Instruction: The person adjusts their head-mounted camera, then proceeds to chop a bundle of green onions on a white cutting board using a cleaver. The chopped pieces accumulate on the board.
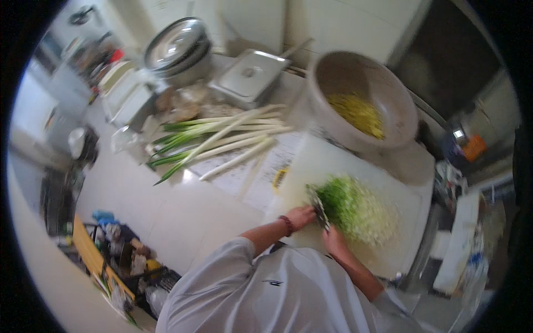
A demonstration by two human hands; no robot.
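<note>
In the head view, my right hand (334,240) is closed on the handle of a kitchen knife (319,210) over a white cutting board (306,158). My left hand (303,217), with a dark red beaded bracelet (287,225) at the wrist, is against the left side of the blade; whether its fingers hold anything cannot be seen. Right of the blade lies a heap of chopped scallions (354,208), dark green near the knife and pale further right. Several whole scallions (220,139) lie left of the board on the table.
A large round tub (399,104) with yellow-green food stands behind the board. Further back are a lidded steel pan (250,75) and a steel pot with a lid (179,45). White bins (129,98) stand at the left, a crowded shelf (89,249) at lower left.
</note>
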